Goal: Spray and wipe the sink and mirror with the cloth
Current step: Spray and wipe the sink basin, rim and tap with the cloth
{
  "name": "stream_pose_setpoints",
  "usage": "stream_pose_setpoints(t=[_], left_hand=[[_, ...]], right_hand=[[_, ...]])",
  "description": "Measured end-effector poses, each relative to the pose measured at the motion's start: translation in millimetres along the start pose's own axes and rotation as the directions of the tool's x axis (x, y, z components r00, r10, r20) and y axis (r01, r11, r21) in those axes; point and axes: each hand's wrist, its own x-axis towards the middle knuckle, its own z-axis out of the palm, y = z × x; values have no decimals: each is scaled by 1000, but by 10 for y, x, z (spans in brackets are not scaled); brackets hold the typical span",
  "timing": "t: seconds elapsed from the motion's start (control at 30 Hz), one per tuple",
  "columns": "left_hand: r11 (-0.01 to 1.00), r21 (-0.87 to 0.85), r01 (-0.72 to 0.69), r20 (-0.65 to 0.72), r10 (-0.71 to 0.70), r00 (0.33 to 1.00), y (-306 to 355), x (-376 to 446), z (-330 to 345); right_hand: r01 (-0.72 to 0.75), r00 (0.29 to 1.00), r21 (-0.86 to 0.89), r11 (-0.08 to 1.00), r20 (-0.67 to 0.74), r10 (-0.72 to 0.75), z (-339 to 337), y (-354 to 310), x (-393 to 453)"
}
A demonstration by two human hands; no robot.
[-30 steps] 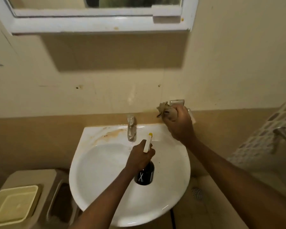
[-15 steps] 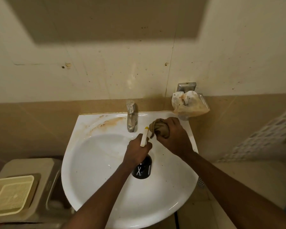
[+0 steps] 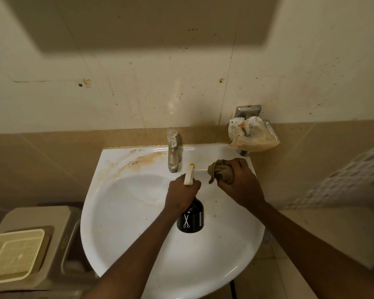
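Both hands are working over the sink [image 3: 125, 244] in the head view: left hand [image 3: 181, 196] gripping the black spray bottle [image 3: 190, 220], right hand [image 3: 239, 183] clutching the bunched cloth [image 3: 221, 172]. Mirror out of frame. Best aiming the nozzle at the rust stain [image 3: 143, 159] before wiping.

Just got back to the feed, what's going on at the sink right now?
A person stands over the white sink. The left hand grips a black spray bottle above the basin, its nozzle pointing toward the tap. The right hand holds a bunched brown cloth at the sink's back right rim. Orange-brown stains show left of the tap.
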Motion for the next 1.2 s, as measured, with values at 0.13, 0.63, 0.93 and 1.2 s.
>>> stream_pose_setpoints(t=[0.13, 0.63, 0.93, 1.2], left_hand=[[1000, -17, -6, 7, 6, 1000, -52, 31, 3], [994, -23, -111, 25, 111, 993, -379, 95, -53], [1000, -3, 2, 188, -1, 982, -466, 105, -134], [998, -24, -65, 172, 68, 983, -368, 199, -84]], right_hand=[[0, 1000, -12, 1000, -4, 0, -16, 35, 13], [382, 922, -458, 803, 248, -297, 714, -341, 1037], [539, 826, -336, 772, 394, -404, 81, 502, 625], [481, 871, -471, 739, 351, -344, 680, -159, 1089]])
